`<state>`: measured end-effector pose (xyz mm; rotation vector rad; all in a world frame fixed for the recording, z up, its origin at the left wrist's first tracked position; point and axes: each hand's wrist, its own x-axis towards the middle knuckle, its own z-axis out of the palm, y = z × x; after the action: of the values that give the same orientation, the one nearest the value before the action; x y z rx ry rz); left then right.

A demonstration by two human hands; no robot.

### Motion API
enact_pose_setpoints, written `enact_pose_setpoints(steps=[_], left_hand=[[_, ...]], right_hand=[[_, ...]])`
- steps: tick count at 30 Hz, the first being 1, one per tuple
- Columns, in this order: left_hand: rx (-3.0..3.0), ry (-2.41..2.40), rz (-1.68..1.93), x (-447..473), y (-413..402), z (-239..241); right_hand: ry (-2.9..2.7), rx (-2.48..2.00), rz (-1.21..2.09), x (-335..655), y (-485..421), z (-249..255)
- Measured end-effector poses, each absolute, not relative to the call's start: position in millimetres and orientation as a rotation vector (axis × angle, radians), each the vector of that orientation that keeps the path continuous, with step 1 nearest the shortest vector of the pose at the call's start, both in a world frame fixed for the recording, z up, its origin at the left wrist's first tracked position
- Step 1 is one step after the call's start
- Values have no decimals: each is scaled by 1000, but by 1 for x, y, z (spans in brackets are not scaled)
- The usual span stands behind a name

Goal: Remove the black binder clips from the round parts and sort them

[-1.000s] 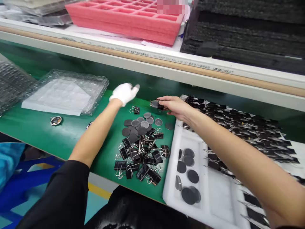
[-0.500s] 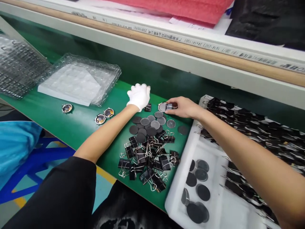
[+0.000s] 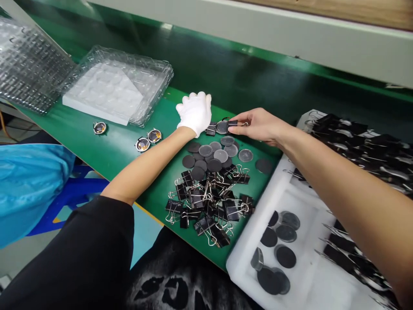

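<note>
My left hand [image 3: 195,113], in a white glove, is closed with its knuckles up at the back of the green bench. A black binder clip [image 3: 211,128] sticks out from under it, its handles hidden by the glove. My bare right hand [image 3: 258,124] pinches a second black binder clip [image 3: 232,125] on the right edge of a round watch case [image 3: 222,127] with a grey disc over it. The left clip meets the case's opposite edge; whether it grips the rim I cannot tell. In front lie several loose grey and black discs [image 3: 220,155] and a heap of binder clips [image 3: 197,199].
Three watch cases, one of them a lone case [image 3: 100,128], lie to the left, near clear plastic trays [image 3: 155,71] with a white sheet. At right, a white foam tray [image 3: 238,258] holds discs and rows of clipped pieces. A shelf edge [image 3: 258,32] overhangs the bench.
My hands have come closer together, and the left hand's clip now meets the watch case in my right hand. The view has tilted down, showing less of the shelf.
</note>
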<state>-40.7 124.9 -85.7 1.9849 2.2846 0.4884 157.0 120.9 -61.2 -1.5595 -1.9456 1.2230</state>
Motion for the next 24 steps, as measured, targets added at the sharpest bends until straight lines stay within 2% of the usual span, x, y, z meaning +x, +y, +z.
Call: enact_pose_setpoints(steps=[9,15,24], left_hand=[[1909,2313,466,-40,127,-89],[1869,2258,578,-42,131,-93],[1828,2195,707,-46,134,-98]], right_hand=[[-1925,-1554,1112,152,103,-64],[-2040,-1634,984,152,102,-61],[-2339,-1631,623,154,101,-56]])
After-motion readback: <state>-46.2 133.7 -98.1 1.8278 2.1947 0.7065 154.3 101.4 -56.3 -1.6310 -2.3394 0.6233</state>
